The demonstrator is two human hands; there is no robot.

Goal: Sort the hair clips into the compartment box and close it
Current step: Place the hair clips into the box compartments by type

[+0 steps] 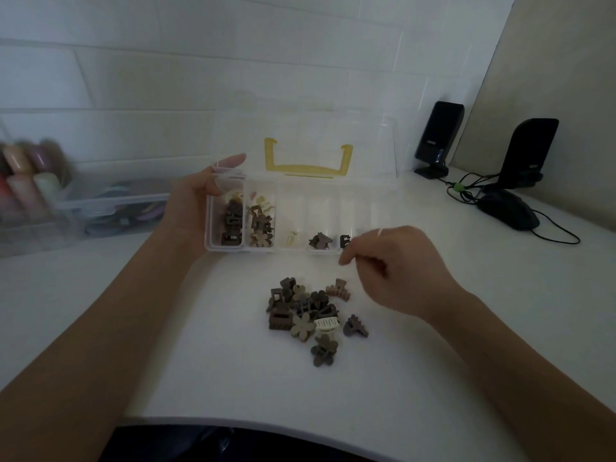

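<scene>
From where I watch, the next move turns on the loose heap of small brown, tan and cream plastic hair clips (311,315) lying on the white table (466,345): it sits just below and a little to the left of my right hand (396,271), nearer me than the box. That hand hovers at the near edge of the clear plastic compartment box (300,225), fingers curled loosely inward; I cannot tell whether they pinch a clip. It is plainly the nearer hand to the heap. My left hand (196,198) grips the box's left end, thumb over the rim, fingers curled round the corner. The box's long axis runs left to right across the table, with its transparent lid and yellow handle (308,158) standing open behind. The two left compartments hold many clips; the middle ones hold one or two each; the rightmost I cannot read. The heap's clips are claw and flower shapes, tangled and touching, a few strays just beside it. I judge the sorting roughly half done.
</scene>
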